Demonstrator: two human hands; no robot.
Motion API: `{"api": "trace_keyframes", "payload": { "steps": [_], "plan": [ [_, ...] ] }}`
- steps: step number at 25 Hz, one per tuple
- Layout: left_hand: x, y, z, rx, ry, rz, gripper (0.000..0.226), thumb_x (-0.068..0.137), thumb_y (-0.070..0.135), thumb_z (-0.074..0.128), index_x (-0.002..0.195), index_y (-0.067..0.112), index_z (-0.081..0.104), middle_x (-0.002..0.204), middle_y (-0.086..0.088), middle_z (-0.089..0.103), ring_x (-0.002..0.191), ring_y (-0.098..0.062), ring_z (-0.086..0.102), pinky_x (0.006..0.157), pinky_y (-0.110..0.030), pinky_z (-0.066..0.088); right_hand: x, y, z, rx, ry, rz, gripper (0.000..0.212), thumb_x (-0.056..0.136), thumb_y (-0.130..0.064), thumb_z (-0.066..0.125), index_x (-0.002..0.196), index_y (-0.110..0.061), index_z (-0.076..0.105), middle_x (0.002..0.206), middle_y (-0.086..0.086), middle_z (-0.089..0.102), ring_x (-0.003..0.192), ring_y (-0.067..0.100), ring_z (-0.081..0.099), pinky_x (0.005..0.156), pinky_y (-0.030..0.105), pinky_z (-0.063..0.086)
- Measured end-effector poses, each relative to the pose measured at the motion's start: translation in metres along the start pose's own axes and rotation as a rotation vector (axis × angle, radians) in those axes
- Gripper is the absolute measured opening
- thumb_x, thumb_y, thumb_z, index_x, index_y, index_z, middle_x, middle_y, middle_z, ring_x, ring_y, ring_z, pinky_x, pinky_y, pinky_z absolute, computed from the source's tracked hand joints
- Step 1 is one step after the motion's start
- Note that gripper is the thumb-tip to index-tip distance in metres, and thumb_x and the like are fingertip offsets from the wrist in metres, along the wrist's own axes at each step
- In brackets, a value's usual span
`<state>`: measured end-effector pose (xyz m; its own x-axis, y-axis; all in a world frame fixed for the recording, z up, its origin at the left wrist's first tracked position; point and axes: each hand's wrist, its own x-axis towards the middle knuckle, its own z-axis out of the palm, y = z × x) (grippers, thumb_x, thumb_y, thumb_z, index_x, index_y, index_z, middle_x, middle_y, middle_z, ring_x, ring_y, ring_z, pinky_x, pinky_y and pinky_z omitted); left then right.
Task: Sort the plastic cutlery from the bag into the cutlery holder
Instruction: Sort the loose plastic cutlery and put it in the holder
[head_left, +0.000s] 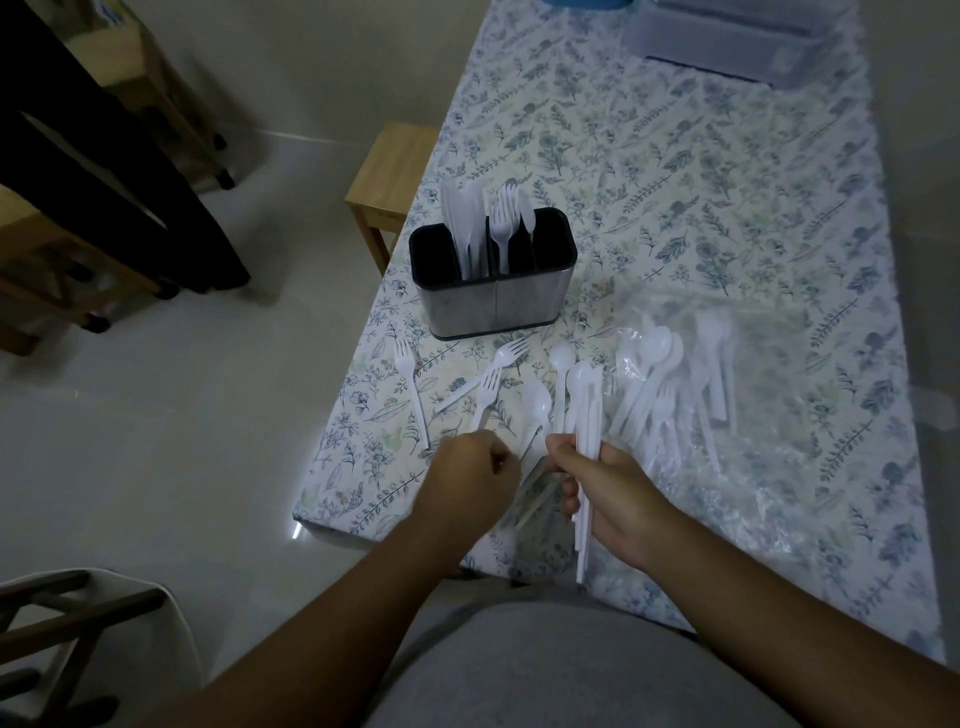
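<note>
Right hand (608, 488) gripping spoons (584, 415); left hand (470, 475) fisted.

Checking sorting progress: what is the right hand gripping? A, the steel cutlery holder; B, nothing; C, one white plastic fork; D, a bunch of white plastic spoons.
D: the right hand curls round a bunch of white plastic spoons, bowls pointing away, above the floral tablecloth.

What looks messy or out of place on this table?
Three white forks lie scattered at different angles in front of the cutlery holder, not yet sorted. More spoons spill from the clear plastic bag. Nothing looks broken.
</note>
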<state>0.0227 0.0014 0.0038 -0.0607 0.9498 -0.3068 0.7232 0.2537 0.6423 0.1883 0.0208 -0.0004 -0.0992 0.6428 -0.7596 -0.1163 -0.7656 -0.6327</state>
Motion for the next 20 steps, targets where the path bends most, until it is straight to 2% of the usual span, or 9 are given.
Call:
{"api": "trace_keyframes", "payload": {
  "steps": [3, 5, 7, 9, 10, 12, 15, 18, 20],
  "plan": [
    [0.000, 0.019, 0.014, -0.044, -0.054, 0.264, 0.014, 0.094, 0.021, 0.056, 0.089, 0.015, 0.068, 0.078, 0.001, 0.063, 0.069, -0.011, 0.057, 0.062, -0.028, 0.046, 0.000, -0.001, -0.003, -0.048, 0.082, -0.070, 0.016, 0.091, -0.025, 0.072, 0.094, -0.010, 0.071, 0.071, 0.004, 0.065, 0.052, 0.013, 0.051, 0.048, 0.028, 0.040],
    [0.005, 0.015, 0.024, 0.080, -0.102, 0.459, 0.026, 0.094, 0.020, 0.054, 0.117, 0.019, 0.065, 0.111, -0.002, 0.066, 0.101, -0.016, 0.059, 0.086, -0.032, 0.050, 0.002, -0.003, -0.011, -0.054, 0.242, -0.115, 0.015, 0.091, -0.029, 0.071, 0.091, -0.014, 0.071, 0.070, 0.005, 0.068, 0.053, 0.016, 0.053, 0.050, 0.030, 0.040],
    [0.009, -0.001, 0.030, 0.310, -0.199, 0.578, 0.049, 0.097, 0.029, 0.050, 0.145, 0.025, 0.044, 0.149, -0.001, 0.048, 0.136, -0.021, 0.044, 0.106, -0.039, 0.039, 0.003, -0.008, -0.022, -0.025, 0.352, -0.132, 0.014, 0.091, -0.030, 0.070, 0.093, -0.016, 0.071, 0.077, 0.006, 0.070, 0.053, 0.016, 0.048, 0.051, 0.029, 0.038],
    [0.012, -0.017, 0.027, 0.426, -0.225, 0.510, 0.053, 0.101, 0.040, 0.040, 0.151, 0.028, 0.032, 0.163, 0.001, 0.024, 0.151, -0.021, 0.019, 0.117, -0.046, 0.028, 0.002, -0.009, -0.029, -0.015, 0.371, -0.130, 0.015, 0.092, -0.030, 0.068, 0.095, -0.015, 0.071, 0.079, 0.003, 0.069, 0.056, 0.017, 0.046, 0.055, 0.030, 0.039],
    [0.013, -0.023, 0.025, 0.415, -0.206, 0.449, 0.051, 0.101, 0.042, 0.038, 0.150, 0.027, 0.033, 0.164, 0.001, 0.019, 0.152, -0.020, 0.012, 0.119, -0.049, 0.025, 0.000, -0.009, -0.031, -0.015, 0.364, -0.121, 0.017, 0.092, -0.030, 0.068, 0.095, -0.014, 0.071, 0.077, 0.003, 0.067, 0.059, 0.018, 0.047, 0.057, 0.032, 0.040],
    [0.013, -0.032, 0.019, 0.348, -0.135, 0.349, 0.046, 0.101, 0.040, 0.040, 0.144, 0.024, 0.044, 0.163, 0.000, 0.025, 0.152, -0.020, 0.014, 0.119, -0.052, 0.026, -0.002, -0.005, -0.032, 0.012, 0.332, -0.081, 0.016, 0.093, -0.028, 0.067, 0.093, -0.012, 0.067, 0.069, 0.003, 0.058, 0.059, 0.018, 0.050, 0.056, 0.032, 0.042],
    [0.009, -0.033, 0.015, 0.323, 0.048, 0.328, 0.033, 0.096, 0.034, 0.053, 0.125, 0.020, 0.063, 0.148, -0.003, 0.049, 0.144, -0.026, 0.035, 0.114, -0.048, 0.031, -0.002, 0.000, -0.029, 0.113, 0.232, 0.011, 0.011, 0.096, -0.023, 0.065, 0.100, -0.013, 0.063, 0.072, 0.004, 0.055, 0.061, 0.020, 0.055, 0.053, 0.031, 0.048],
    [0.005, -0.017, 0.021, 0.327, 0.165, 0.363, 0.016, 0.089, 0.031, 0.061, 0.093, 0.019, 0.068, 0.101, 0.000, 0.065, 0.098, -0.021, 0.058, 0.086, -0.035, 0.047, 0.001, 0.003, -0.030, 0.086, 0.159, 0.030, 0.009, 0.094, -0.014, 0.064, 0.103, -0.014, 0.062, 0.079, 0.007, 0.056, 0.064, 0.021, 0.054, 0.056, 0.034, 0.047],
    [0.001, -0.002, 0.028, 0.336, 0.053, 0.324, 0.022, 0.087, 0.038, 0.060, 0.088, 0.016, 0.067, 0.087, 0.001, 0.063, 0.081, -0.019, 0.059, 0.069, -0.033, 0.052, 0.002, 0.003, -0.030, 0.055, 0.163, 0.015, 0.007, 0.094, -0.014, 0.064, 0.100, -0.014, 0.062, 0.080, 0.006, 0.057, 0.063, 0.020, 0.052, 0.055, 0.033, 0.045]
  ]
}}
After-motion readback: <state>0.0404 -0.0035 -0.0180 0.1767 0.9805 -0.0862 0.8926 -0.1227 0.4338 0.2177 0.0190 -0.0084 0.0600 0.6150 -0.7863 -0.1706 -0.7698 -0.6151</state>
